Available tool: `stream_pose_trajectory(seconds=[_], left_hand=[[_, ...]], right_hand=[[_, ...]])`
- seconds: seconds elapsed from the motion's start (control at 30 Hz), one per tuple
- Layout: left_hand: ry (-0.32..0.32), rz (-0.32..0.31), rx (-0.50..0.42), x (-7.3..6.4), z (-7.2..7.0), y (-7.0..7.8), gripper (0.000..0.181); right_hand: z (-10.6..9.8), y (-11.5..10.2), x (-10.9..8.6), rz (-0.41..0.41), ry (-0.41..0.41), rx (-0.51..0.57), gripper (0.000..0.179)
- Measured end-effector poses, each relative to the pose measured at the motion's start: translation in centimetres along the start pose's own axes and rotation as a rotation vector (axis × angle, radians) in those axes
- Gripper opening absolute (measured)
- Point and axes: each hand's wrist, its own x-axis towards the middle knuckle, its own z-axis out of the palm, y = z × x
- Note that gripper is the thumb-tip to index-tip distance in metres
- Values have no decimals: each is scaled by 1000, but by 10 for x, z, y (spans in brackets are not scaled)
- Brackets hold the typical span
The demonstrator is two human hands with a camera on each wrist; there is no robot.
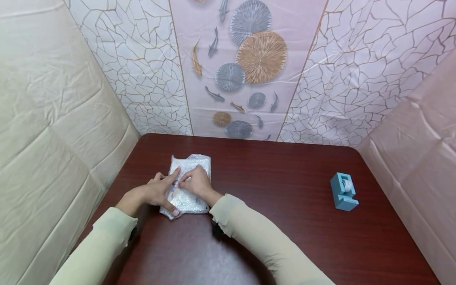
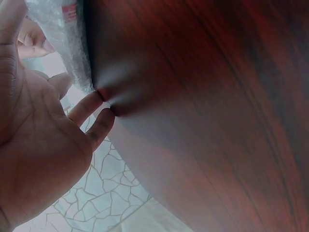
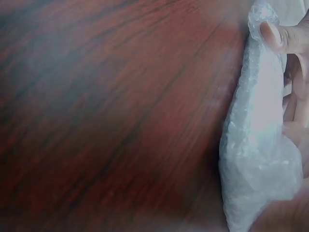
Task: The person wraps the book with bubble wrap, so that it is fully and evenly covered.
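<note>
A flat package in bubble wrap [image 1: 190, 202] lies on the left part of the table, a small coloured print showing through near its middle. Spread over its left side, my left hand [image 1: 154, 193] steadies it, thumb at the near edge and index finger reaching up the top face. In the left wrist view, two fingers of that hand [image 2: 41, 135] extend past the wrap's edge to the table. My right hand [image 1: 198, 183] is over the package with thumb and index finger pinched together at the wrap; I cannot tell exactly what film they pinch. The right wrist view shows the package's puffy side [image 3: 256, 164].
A light blue tape dispenser [image 1: 344, 192] with a roll in it stands at the right of the dark red-brown wooden table [image 1: 270, 190]. Cream cloth walls [image 1: 53, 118] rise at both sides, and a patterned sheet [image 1: 156, 71] hangs behind the far edge.
</note>
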Motion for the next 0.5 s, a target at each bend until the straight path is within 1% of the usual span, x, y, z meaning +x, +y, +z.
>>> stream_pose_trajectory(seconds=[0.03,0.2,0.27,0.37,0.5], left_hand=[[10,13,6,1,1,-3,160],[60,65,-2,1,4,-7,156],[64,76,-17,-2,2,-3,155],[69,78,-11,-2,4,-4,155],[48,57,-24,-3,3,-1,154]], right_hand=[[-1,0,-1,5,-1,7,15],[-2,-1,-2,25,9,56,18],[-1,0,-1,28,10,64,17],[-1,1,1,21,10,55,17],[-2,0,0,6,9,52,15]])
